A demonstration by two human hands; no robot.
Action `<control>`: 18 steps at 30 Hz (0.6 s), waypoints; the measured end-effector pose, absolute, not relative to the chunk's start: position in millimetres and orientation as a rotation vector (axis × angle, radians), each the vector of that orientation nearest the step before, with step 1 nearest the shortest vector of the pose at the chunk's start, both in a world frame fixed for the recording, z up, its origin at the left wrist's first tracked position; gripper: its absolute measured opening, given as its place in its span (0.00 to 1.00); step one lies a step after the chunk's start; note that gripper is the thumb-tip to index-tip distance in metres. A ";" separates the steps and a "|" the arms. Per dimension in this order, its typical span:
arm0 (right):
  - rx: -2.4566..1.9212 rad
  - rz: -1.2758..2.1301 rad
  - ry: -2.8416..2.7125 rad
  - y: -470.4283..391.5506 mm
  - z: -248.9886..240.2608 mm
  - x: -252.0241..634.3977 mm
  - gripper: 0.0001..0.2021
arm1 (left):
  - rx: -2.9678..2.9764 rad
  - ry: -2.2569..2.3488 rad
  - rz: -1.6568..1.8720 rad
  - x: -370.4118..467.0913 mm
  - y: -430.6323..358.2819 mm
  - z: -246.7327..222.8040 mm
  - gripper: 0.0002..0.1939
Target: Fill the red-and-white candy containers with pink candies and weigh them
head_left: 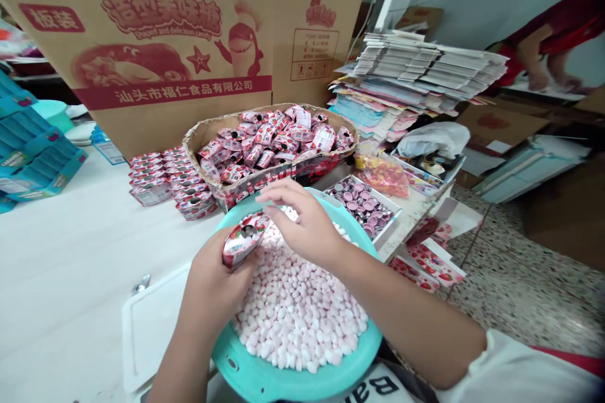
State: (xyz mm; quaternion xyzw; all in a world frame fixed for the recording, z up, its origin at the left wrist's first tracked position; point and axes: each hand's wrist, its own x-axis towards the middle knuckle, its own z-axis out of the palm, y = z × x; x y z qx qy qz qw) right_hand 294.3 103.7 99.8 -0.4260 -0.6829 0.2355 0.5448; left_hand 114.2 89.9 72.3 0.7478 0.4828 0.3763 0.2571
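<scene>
My left hand (215, 277) grips a small red-and-white strawberry-print candy box (243, 238), tilted over a teal basin (265, 378) heaped with small pink and white candies (297, 312). My right hand (302, 220) hovers just right of the box's open top, fingers pinched together; whether candy is between them I cannot tell. Behind the basin stands a cardboard tray (198, 138) piled with filled boxes of the same print (274, 135).
Stacked finished boxes (165, 179) sit left of the tray. A tray of round pink lids (362, 201) lies to the right, with paper stacks (416, 75) behind. A large printed carton (165, 31) walls the back. A white cutting board (151, 321) lies near my left arm.
</scene>
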 end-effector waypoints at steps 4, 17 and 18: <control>-1.108 0.593 -1.651 108.4 101.9 300.6 0.09 | 1.783 1.437 1.161 105.2 82.8 79.8 0.23; -1.136 0.269 -2.029 169.9 127.6 319.5 0.09 | 1.589 1.859 0.757 -32.9 48.9 22.6 0.30; -1.236 0.212 -2.083 193.5 134.3 321.2 0.10 | 1.590 1.831 0.804 -31.5 46.5 21.4 0.32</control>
